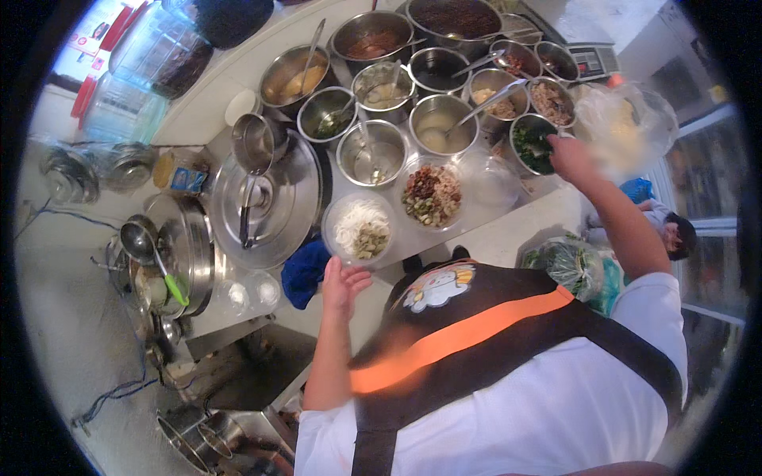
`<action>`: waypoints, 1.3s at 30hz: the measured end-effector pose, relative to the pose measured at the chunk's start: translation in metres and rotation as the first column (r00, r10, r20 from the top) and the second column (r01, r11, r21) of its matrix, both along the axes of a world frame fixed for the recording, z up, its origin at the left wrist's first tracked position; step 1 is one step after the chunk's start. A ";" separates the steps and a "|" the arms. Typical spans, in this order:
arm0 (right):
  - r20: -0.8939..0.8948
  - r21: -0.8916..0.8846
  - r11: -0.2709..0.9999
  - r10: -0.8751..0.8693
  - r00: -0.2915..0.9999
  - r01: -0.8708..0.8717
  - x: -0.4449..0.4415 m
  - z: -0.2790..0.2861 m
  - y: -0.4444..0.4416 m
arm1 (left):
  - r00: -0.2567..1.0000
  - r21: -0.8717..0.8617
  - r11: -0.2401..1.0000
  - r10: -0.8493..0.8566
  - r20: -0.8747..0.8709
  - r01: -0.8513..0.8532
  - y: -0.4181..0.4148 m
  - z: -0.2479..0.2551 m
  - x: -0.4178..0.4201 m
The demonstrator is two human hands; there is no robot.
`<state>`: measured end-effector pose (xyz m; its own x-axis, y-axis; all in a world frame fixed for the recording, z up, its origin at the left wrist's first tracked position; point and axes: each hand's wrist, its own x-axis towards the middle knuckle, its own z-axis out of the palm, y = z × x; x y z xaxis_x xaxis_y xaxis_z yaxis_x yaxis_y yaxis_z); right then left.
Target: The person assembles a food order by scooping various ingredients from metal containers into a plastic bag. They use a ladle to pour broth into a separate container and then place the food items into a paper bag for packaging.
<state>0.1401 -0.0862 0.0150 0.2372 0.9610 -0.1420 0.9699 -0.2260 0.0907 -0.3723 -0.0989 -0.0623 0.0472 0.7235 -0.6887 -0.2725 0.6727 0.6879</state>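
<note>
My left hand (343, 288) is by the near edge of a clear plastic bowl (386, 253), fingers apart; whether it touches the rim I cannot tell. White noodles (356, 215) and chopped pale-green vegetables (371, 241) lie in that bowl. To its right stands a second bowl of mixed toppings (433, 196), brown, tan and green. My right hand (572, 159) reaches to the right rim of a steel pot (524, 165) of chopped leafy greens (529, 143). Its fingertips are partly hidden, so its grip is unclear.
Several steel pots of sauces and toppings crowd the counter, including one with a ladle (443, 134). A large steel lid (286, 220) carries a saucepan (253, 143). A blue cloth (305, 275) hangs at the counter edge. Another person (664, 229) is at the right.
</note>
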 end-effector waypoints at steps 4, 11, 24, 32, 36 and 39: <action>-0.031 0.045 0.999 -0.018 0.999 0.019 0.012 0.003 0.012 | 0.991 0.004 0.992 -0.129 0.035 0.129 0.028 -0.029 0.018; -0.285 0.380 0.902 -0.096 0.954 0.204 0.066 0.000 0.066 | 0.976 -0.031 0.976 -0.217 -0.030 0.216 0.041 -0.008 0.026; -0.358 0.463 0.872 0.020 0.934 0.158 0.138 -0.039 0.029 | 0.908 0.120 0.922 0.329 0.260 -0.368 0.002 0.014 0.034; -0.848 0.278 0.840 -0.013 0.530 0.466 0.156 -0.031 0.013 | 0.914 0.298 0.904 0.193 0.357 -0.307 -0.015 0.075 0.118; -0.936 0.291 0.816 0.134 0.326 0.499 0.147 -0.057 0.034 | 0.901 0.298 0.921 0.109 0.421 -0.251 -0.013 0.095 0.172; -0.976 0.196 0.765 0.092 0.197 0.614 0.130 -0.035 0.026 | 0.890 0.247 0.960 0.003 0.456 -0.130 -0.009 0.100 0.200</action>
<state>0.2700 -0.0603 -0.0197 0.5283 0.8472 -0.0566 0.1215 -0.1415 -0.9825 -0.1719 -0.1078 0.0377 0.2490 0.8869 -0.3890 -0.6302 0.4534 0.6303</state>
